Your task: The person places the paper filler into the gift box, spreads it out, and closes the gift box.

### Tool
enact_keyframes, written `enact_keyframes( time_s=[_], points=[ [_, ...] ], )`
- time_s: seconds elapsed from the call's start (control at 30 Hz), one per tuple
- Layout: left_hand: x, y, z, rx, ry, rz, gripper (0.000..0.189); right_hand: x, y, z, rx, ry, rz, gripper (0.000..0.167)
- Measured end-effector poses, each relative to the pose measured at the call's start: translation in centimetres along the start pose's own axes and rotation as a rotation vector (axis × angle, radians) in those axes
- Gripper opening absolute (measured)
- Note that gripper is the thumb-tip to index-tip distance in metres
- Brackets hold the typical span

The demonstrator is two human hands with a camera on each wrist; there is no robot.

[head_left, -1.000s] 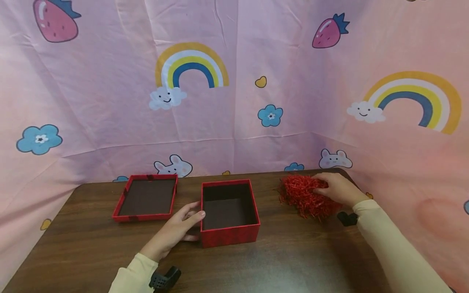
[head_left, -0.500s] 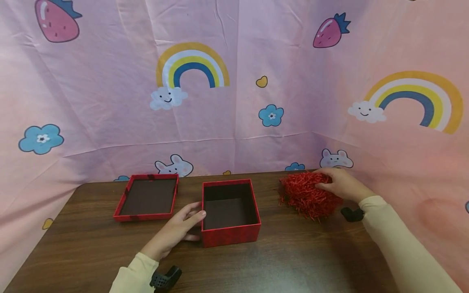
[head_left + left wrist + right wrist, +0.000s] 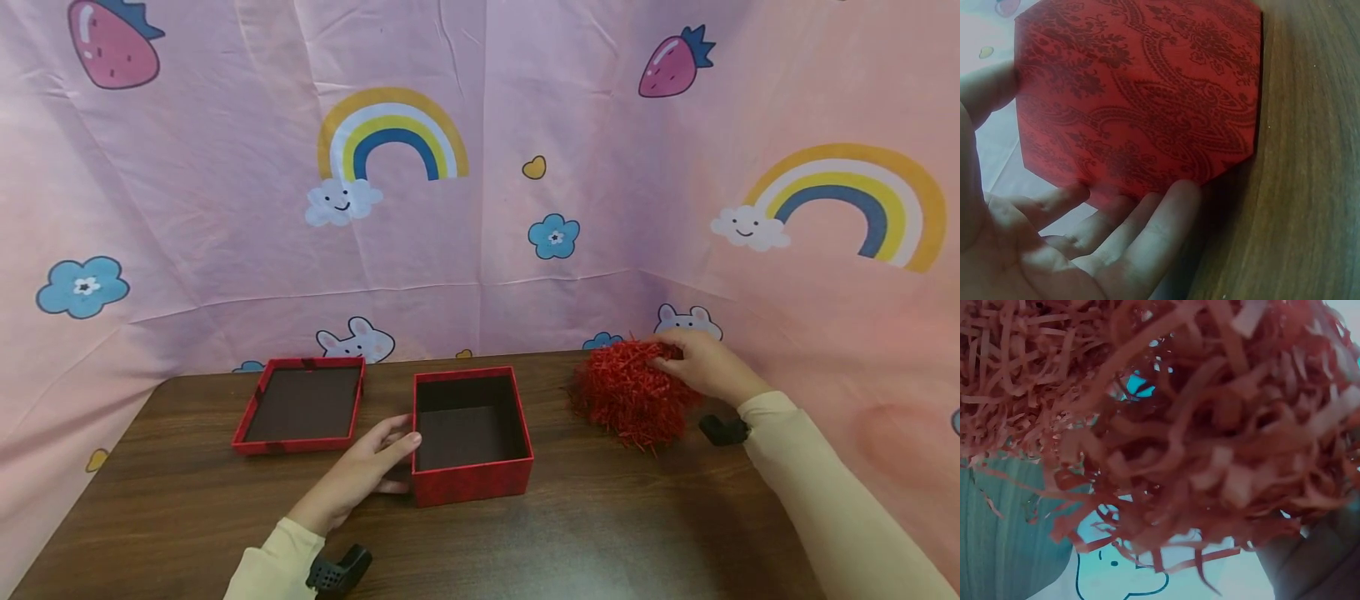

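A square red box [image 3: 471, 483] with a dark inside stands open-topped on the table. My left hand [image 3: 367, 467] holds its left side, thumb over the rim and fingers against the outer wall. The left wrist view shows the patterned red wall [image 3: 1141, 100] with the fingertips [image 3: 1182, 194] touching it. To the right, my right hand [image 3: 705, 362] grips a clump of red shredded paper [image 3: 630, 396] from its upper right; the paper hides some fingers. In the right wrist view, paper strips [image 3: 1210, 444] fill most of the picture.
A shallow red lid [image 3: 300, 444] lies inside up on the table, left of the box. Behind the wooden table [image 3: 585, 533] hangs a pink printed cloth [image 3: 480, 308], which also runs along the right side.
The right hand has risen slightly and moved a little right, pulling the top of the shredded paper up with it. The left hand, box and lid stay where they were.
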State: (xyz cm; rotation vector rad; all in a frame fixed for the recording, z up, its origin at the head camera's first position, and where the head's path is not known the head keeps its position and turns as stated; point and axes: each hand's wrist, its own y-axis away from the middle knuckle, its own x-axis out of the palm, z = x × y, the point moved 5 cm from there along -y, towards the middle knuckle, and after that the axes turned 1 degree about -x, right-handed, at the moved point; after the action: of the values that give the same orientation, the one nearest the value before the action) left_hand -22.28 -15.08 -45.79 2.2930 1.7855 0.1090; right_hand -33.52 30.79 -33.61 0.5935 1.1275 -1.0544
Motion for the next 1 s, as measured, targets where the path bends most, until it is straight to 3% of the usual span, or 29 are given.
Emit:
enact_keyframes(
  time_s=[0.37,0.83,1.0],
  points=[
    [0.1,0.0,0.1,0.013,0.002,0.034,0.072,-1.0,0.0,1.0,-0.069,0.039,-0.053,0.026],
    [0.1,-0.2,0.0,-0.002,0.003,0.011,0.07,-3.3,-0.4,2.6,-0.154,0.073,-0.136,0.03],
    [0.1,-0.2,0.1,0.001,-0.002,0.018,0.071,-4.5,-0.5,3.4,-0.138,0.064,-0.144,0.031]
  ],
)
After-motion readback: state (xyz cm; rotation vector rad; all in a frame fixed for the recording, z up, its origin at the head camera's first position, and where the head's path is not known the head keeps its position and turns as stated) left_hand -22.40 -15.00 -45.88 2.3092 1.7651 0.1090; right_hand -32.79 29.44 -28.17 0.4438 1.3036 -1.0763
